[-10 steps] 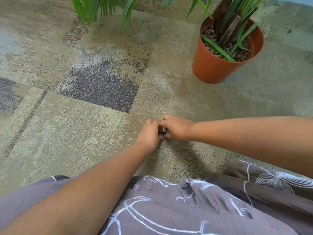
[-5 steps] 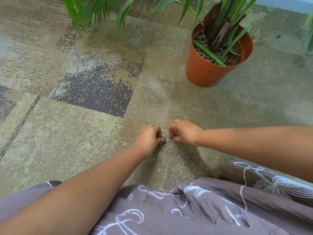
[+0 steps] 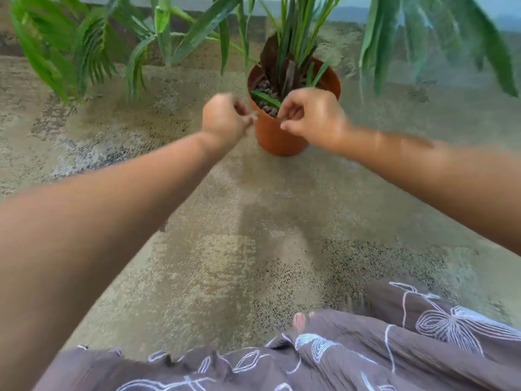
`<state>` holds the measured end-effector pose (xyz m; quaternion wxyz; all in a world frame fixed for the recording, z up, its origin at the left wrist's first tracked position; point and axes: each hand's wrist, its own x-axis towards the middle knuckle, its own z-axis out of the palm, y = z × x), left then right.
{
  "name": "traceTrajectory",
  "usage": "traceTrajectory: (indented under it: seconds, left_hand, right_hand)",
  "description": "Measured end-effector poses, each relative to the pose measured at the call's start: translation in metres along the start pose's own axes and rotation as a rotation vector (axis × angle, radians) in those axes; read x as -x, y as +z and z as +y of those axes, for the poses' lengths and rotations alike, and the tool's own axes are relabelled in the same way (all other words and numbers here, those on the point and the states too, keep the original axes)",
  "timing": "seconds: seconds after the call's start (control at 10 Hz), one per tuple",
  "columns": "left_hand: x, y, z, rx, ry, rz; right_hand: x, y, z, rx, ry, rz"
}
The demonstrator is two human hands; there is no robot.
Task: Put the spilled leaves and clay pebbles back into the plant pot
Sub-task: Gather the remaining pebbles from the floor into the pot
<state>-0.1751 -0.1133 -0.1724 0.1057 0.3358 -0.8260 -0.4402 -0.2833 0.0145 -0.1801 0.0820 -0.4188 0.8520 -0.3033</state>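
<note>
The orange plant pot (image 3: 275, 138) stands on the carpet, holding clay pebbles (image 3: 264, 105), upright green and brown leaves, and one green leaf (image 3: 265, 97) lying across the pebbles. My left hand (image 3: 224, 119) is just left of the rim, fingertips pinched together. My right hand (image 3: 313, 117) reaches over the pot's near right rim, thumb and forefinger pinched above the pebbles. Whatever small pieces the fingers grip are hidden and blurred.
Green fronds (image 3: 84, 52) of another plant hang at the back left, and long leaves (image 3: 423, 38) droop at the back right. Patterned beige carpet (image 3: 253, 235) stretches between me and the pot. My grey printed skirt (image 3: 366, 348) and toes (image 3: 303, 320) are at the bottom.
Both hands lifted from the carpet near my lap and moved forward to the pot's rim, staying pinched. The view tilted up and closer to the pot.
</note>
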Motion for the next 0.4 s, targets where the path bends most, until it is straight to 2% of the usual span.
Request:
traceTrajectory:
  seconds: [0.1,0.2,0.3,0.4]
  left_hand:
    - [-0.027,0.007,0.043,0.074,-0.052,-0.014]
    - [-0.039,0.016,0.057,0.089,-0.072,-0.073]
    - [-0.043,0.017,0.056,-0.017,-0.087,-0.106]
    - [-0.022,0.017,0.025,-0.141,-0.042,-0.088]
  right_hand:
    - [-0.031,-0.016,0.018,0.067,0.004,0.123]
    - [-0.046,-0.023,0.027,0.115,0.051,0.08]
    - [-0.05,-0.026,0.023,0.181,0.104,-0.004]
    - [-0.025,-0.016,0.014,0.239,0.021,-0.024]
